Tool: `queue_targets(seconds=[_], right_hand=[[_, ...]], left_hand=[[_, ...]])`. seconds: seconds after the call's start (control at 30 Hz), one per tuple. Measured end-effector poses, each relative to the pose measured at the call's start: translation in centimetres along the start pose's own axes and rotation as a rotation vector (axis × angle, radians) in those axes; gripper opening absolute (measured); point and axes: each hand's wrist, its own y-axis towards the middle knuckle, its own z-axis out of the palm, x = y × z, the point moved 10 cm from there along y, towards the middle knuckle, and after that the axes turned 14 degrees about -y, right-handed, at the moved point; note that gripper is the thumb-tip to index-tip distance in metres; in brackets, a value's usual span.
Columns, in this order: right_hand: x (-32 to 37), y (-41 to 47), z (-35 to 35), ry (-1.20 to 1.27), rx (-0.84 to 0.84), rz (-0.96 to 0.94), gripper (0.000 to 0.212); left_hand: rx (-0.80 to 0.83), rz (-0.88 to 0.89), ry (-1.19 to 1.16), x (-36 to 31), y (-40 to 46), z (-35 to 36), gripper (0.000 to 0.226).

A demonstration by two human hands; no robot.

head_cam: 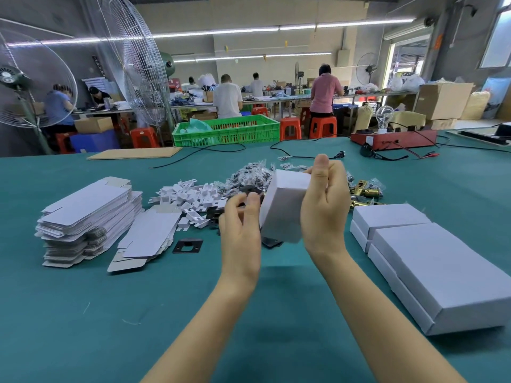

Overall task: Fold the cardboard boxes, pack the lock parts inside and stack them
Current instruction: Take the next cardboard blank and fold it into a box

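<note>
My right hand (pixel 325 205) grips a white folded cardboard box (pixel 282 205), held tilted above the green table (pixel 110 313). My left hand (pixel 240 225) is beside the box's left edge with fingers curled, touching that edge. Flat unfolded box blanks (pixel 83 217) lie stacked at the left. White plastic inserts (pixel 188 197), bagged small parts (pixel 249 175) and black plates (pixel 188 246) lie behind and below my hands. Brass latch parts (pixel 365 192) sit to the right. Finished white boxes (pixel 431 258) are stacked at the right.
A red test device with a bulb (pixel 392 136), black cables (pixel 304 156) and a brown cardboard sheet (pixel 135 153) lie at the table's far side. A green crate (pixel 226 131), fans, stools and other workers are beyond the table.
</note>
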Motion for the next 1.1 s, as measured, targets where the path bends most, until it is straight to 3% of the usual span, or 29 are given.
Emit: queue_targets(seconds=[0.1,0.17,0.23,0.3,0.4,0.47,0.5,0.6,0.67,0.8,1.1], right_hand=[[1.6,-0.9,0.6,-0.049,0.043,-0.166,0.028],[1.2,-2.0,2.4,-0.055,0.17,-0.199,0.03],[0.2,-3.4,4.5,-0.004,0.328,-0.15,0.039],[-0.6,-4.7,5.7,0.019,0.404,-0.124,0.041],[-2.5,-5.4,5.7,-0.2,0.311,-0.138,0.028],[-5.5,-5.4,5.7,-0.274,0.318,0.001,0.045],[-7.3,-5.7,5.9,-0.226,0.368,0.139,0.047],[-10.5,-7.1,7.5,0.11,0.563,0.454,0.028],[-11.0,-7.3,7.8,0.238,0.597,0.499,0.025],[-11.4,-7.8,8.5,0.451,0.649,0.578,0.041],[-10.9,-8.3,8.8,0.536,0.78,0.602,0.037]], left_hand=[[0.078,-0.547,-0.341,5.1,-0.7,1.1,0.076],[0.158,-0.691,-0.601,6.1,-0.9,1.9,0.077],[0.174,-0.679,-0.712,6.2,-0.1,1.2,0.054],[0.187,-0.629,-0.657,6.8,0.5,0.2,0.042],[0.233,-0.485,-0.449,7.7,1.1,-1.1,0.035],[0.217,-0.386,-0.391,7.8,1.3,-1.8,0.046],[0.208,-0.357,-0.394,7.8,1.3,-2.0,0.053],[0.184,-0.239,-0.293,7.2,1.6,-2.5,0.056],[0.159,-0.157,-0.182,6.8,1.7,-3.0,0.057],[0.171,-0.103,-0.01,6.3,1.8,-3.3,0.053],[0.158,-0.213,-0.018,8.0,2.4,-3.9,0.03]])
